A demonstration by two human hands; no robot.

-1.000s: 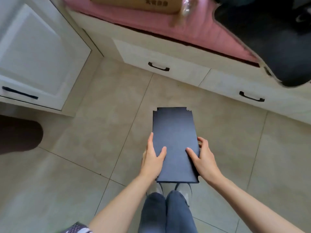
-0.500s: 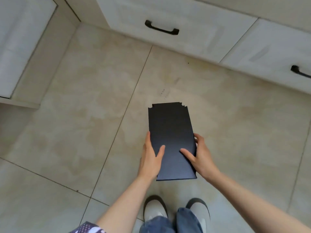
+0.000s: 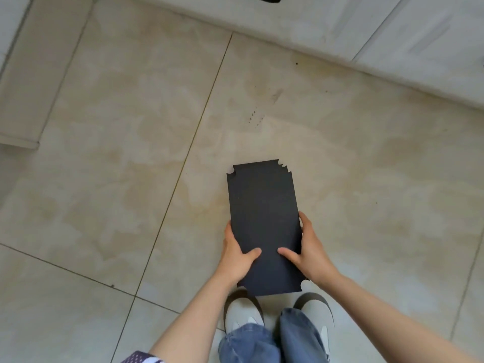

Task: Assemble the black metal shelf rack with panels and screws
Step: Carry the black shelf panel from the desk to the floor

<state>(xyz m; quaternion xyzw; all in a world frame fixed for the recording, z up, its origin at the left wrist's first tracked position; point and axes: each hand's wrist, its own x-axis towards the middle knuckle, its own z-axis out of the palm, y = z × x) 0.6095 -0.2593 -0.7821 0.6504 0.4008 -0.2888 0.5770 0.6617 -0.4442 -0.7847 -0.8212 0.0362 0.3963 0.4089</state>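
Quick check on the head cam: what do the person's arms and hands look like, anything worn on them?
Both forearms are bare, with no gloves, watch, rings or straps visible on the left hand or right hand. The only clothing near the arms is a purple patterned sleeve edge with white dots at the left arm's upper end, by the frame's bottom edge.

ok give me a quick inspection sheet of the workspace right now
surface: beige tiled floor, stained, with a few dark specks
job's things: one black panel with notched corners, held over the floor; no screws or other rack parts seen
clutter: nothing seen
grippers: left hand and right hand grip the panel's near end, thumbs on top
cables: nothing seen
surroundings: white cabinet fronts along the far edge, another cabinet at the left; the person's shoes and jeans below the panel
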